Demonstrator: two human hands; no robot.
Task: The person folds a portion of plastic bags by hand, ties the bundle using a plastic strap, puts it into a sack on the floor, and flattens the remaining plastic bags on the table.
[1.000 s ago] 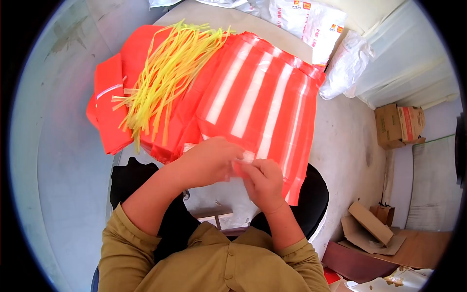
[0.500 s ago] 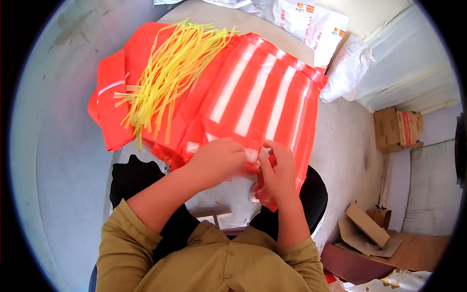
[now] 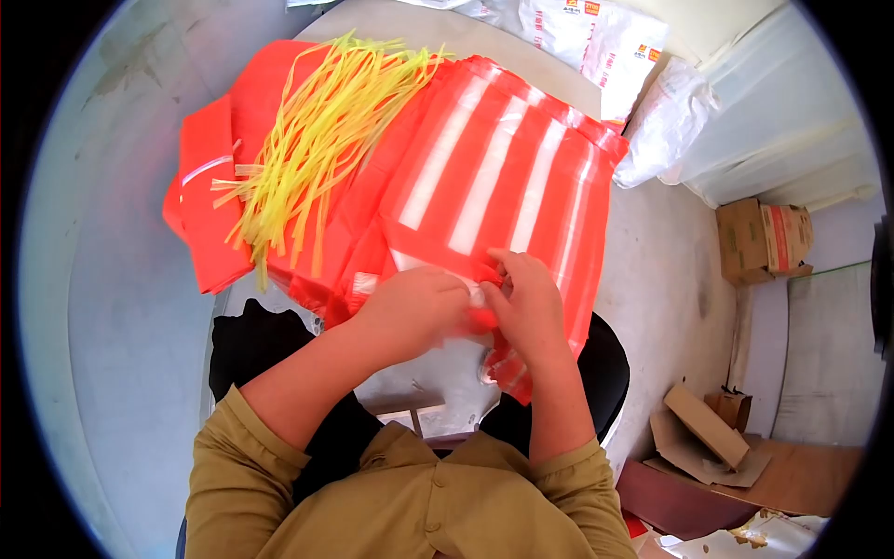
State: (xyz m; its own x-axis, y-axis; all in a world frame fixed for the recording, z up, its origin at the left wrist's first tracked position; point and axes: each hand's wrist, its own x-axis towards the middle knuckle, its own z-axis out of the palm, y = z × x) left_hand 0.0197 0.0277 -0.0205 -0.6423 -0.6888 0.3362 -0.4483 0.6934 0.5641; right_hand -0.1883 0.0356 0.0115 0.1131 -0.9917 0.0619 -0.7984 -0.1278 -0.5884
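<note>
A pale worktop (image 3: 372, 20) shows at the far side, behind the plastic. The largest thing lying before the person is a red-and-white striped sheet (image 3: 492, 172), right of centre. Its stripes run near to far, leaning right toward the far end, and its near edge comes right up to the hands, so nearly all of it lies beyond them. The right hand (image 3: 523, 300) is nearer to its main body; the left hand (image 3: 417, 306) is at its near left corner. Left of the sheet is a folded red bundle (image 3: 207, 210), with a loose bunch of yellow strips (image 3: 326, 144) lying across the red plastic between the two.

The left hand is curled closed on the sheet's near edge, its underside blurred. The right hand's thumb and fingers are slightly parted around red plastic; I cannot tell how firmly they grip. Smallest is a crumpled end (image 3: 510, 371) hanging near, just below the right hand.

Against half a second ago, the right hand's fingertips reach farther and more to the left, closer to the left hand; the yellow strips lie much as they did.
</note>
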